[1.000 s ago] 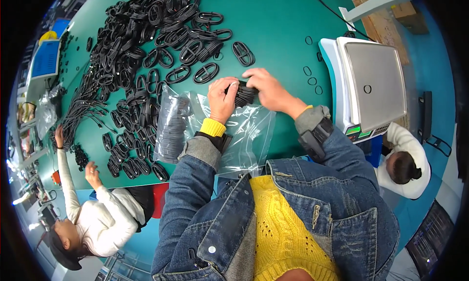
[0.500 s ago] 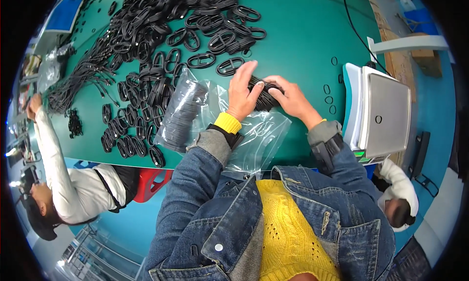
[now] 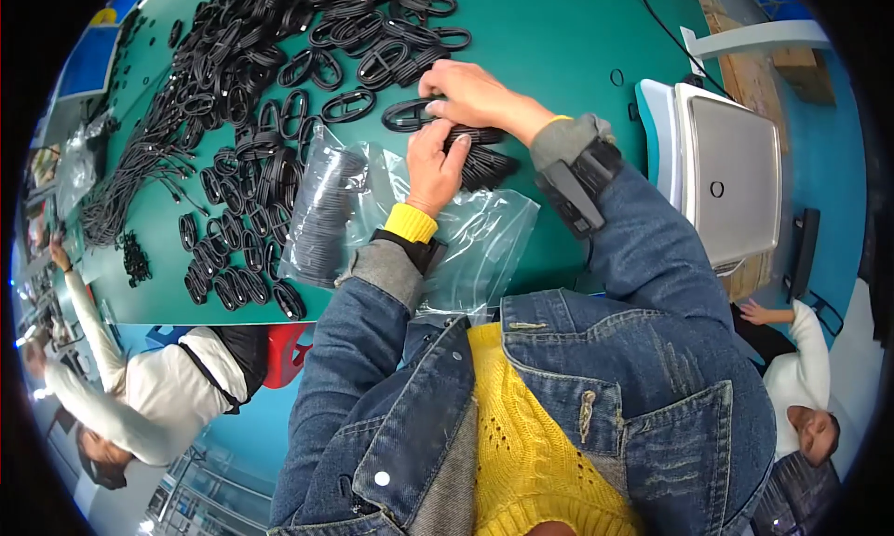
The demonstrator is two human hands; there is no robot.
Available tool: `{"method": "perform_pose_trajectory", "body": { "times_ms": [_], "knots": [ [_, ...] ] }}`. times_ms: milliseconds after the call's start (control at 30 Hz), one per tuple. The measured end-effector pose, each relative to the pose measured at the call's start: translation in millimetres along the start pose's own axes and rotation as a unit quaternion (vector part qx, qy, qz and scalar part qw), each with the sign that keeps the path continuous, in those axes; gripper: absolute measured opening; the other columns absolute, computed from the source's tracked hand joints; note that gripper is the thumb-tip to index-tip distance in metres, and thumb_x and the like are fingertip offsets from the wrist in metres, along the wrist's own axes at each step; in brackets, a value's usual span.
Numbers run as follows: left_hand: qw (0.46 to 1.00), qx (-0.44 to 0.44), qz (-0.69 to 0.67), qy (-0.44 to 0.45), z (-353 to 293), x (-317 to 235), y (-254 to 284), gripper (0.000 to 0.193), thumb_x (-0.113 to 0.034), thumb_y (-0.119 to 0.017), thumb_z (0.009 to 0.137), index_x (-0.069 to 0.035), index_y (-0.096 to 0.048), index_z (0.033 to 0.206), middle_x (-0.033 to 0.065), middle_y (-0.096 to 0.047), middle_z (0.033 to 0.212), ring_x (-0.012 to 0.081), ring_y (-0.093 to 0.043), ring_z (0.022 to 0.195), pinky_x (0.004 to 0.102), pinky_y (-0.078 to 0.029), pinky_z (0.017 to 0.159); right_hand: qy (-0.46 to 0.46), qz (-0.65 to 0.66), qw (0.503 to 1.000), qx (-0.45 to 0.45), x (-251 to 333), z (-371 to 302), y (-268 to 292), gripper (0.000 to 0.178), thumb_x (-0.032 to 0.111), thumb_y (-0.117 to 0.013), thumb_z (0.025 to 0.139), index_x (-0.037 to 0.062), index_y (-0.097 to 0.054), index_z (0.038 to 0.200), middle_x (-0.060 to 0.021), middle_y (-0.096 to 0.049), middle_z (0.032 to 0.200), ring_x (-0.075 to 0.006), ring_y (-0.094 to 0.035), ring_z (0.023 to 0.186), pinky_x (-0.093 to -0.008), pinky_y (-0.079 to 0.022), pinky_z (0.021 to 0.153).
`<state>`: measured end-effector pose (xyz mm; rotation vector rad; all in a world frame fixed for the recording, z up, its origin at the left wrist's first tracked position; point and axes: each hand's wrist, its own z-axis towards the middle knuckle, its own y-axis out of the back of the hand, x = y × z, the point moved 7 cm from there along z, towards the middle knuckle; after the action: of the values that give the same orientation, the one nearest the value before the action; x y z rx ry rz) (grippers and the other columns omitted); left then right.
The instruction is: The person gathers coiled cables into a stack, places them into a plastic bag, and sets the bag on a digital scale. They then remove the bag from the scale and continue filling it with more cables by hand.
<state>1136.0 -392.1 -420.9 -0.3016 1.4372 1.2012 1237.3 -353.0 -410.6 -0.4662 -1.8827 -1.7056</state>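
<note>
Left hand (image 3: 436, 168): your fingers and thumb bend against the left end of the stack (image 3: 491, 166); whether they pinch it, you cannot tell from here.
Right hand (image 3: 470, 94): your fingertips curl down at a single coil (image 3: 407, 117); their grip on it is hidden.
Stack: black coils packed side by side, under your right wrist and just right of your left hand, by the bag's upper edge.
Coil: flat on the table (image 3: 568, 42), just beyond your left fingers.
Handling: each coil looks light, springy and hard to break; the stack is probably heavier and apt to fan out or slip apart.
Hold: best to take one coil at its bound middle, and the stack by both ends, pressed inward.
Bag (image 3: 480, 247): clear, limp, likely slippery; its left part encloses a column of bagged coils (image 3: 326, 219).
Left side: loose coils (image 3: 237, 233), then the pile (image 3: 237, 70) and straight cables (image 3: 116, 215).
Right side: the scale (image 3: 731, 173), a black ring (image 3: 717, 189) on its pan.
</note>
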Motion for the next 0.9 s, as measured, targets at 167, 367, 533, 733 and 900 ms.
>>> {"method": "perform_pose_trajectory", "body": {
  "times_ms": [167,367,533,733,900],
  "knots": [
    [0.995,-0.049,-0.070,0.052,0,6,0,0.027,-0.015,-0.058,0.078,-0.005,-0.057,0.103,0.0104,-0.062,0.097,0.0263,-0.057,0.088,0.0355,-0.038,0.081,-0.054,0.092,0.986,-0.129,-28,-63,28,0.033,0.015,-0.064,0.077,0.0063,-0.057,0.109,-0.0112,-0.058,0.091,-0.0273,-0.059,0.085,-0.0363,-0.047,0.075],
    [0.997,-0.028,-0.072,0.022,6,-2,2,0.036,-0.015,-0.055,0.081,-0.004,-0.054,0.115,0.0137,-0.060,0.103,0.0275,-0.056,0.095,0.0356,-0.038,0.087,-0.064,0.194,0.968,-0.149,-24,-121,11,0.052,0.014,-0.070,0.072,0.0073,-0.052,0.120,-0.0120,-0.058,0.104,-0.0277,-0.057,0.097,-0.0350,-0.045,0.085],
    [0.996,0.044,-0.079,0.011,8,9,-9,0.040,-0.014,-0.050,0.084,-0.005,-0.049,0.123,0.0158,-0.052,0.120,0.0302,-0.051,0.107,0.0362,-0.036,0.094,-0.064,0.210,0.960,-0.172,8,-129,-6,0.081,0.020,-0.078,0.062,0.0080,-0.038,0.132,-0.0159,-0.045,0.124,-0.0325,-0.047,0.114,-0.0373,-0.039,0.097],
    [0.977,0.004,-0.204,0.067,12,-8,-8,0.038,-0.016,-0.044,0.089,-0.003,-0.048,0.125,0.0182,-0.042,0.132,0.0310,-0.043,0.120,0.0355,-0.031,0.101,-0.044,0.199,0.954,-0.221,1,-124,-8,0.096,0.017,-0.077,0.055,0.0103,-0.028,0.137,-0.0176,-0.035,0.133,-0.0359,-0.036,0.123,-0.0416,-0.034,0.102],
    [0.994,0.065,-0.082,-0.015,22,-9,-3,0.043,-0.021,-0.040,0.092,0.001,-0.042,0.129,0.0195,-0.040,0.134,0.0296,-0.035,0.127,0.0340,-0.025,0.105,-0.048,0.162,0.978,-0.119,-10,-111,9,0.092,0.012,-0.073,0.056,0.0093,-0.028,0.137,-0.0172,-0.034,0.134,-0.0358,-0.034,0.126,-0.0416,-0.033,0.103]
  ]
}}
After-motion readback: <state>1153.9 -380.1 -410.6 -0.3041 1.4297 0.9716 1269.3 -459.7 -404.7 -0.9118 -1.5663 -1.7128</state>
